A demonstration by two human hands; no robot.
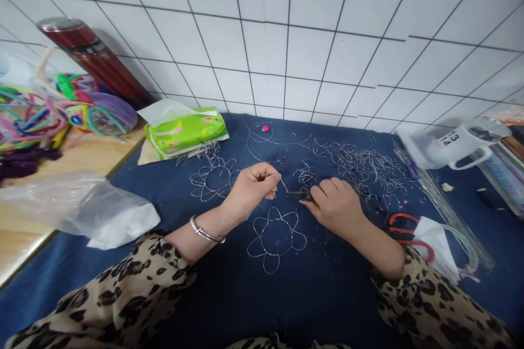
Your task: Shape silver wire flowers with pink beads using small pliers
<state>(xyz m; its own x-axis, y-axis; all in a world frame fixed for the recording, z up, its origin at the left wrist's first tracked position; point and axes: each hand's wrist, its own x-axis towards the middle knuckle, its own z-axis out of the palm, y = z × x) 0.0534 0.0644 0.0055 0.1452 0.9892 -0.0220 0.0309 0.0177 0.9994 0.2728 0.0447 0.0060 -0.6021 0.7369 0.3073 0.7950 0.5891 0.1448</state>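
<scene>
My left hand [257,181] pinches a short piece of thin silver wire [284,184] between thumb and fingertips. Facing it, my right hand [336,204] is closed around dark-jawed pliers [301,195], whose tips point left toward the wire. Whether the jaws touch the wire is too small to tell. Below both hands lies a flower-shaped wire frame [277,237], a ring with looped petals and tiny pink spots. A second wire flower [213,179] rests left of my left hand, partly behind it.
Tangled wire offcuts [360,166] spread behind my right hand. Red-handled scissors [409,240] and straight wires [454,223] lie right. A green tissue pack [186,133], plastic bag [123,221], red thermos [94,57] and pipe cleaners [33,114] are left; a white mug [462,144] stands back right.
</scene>
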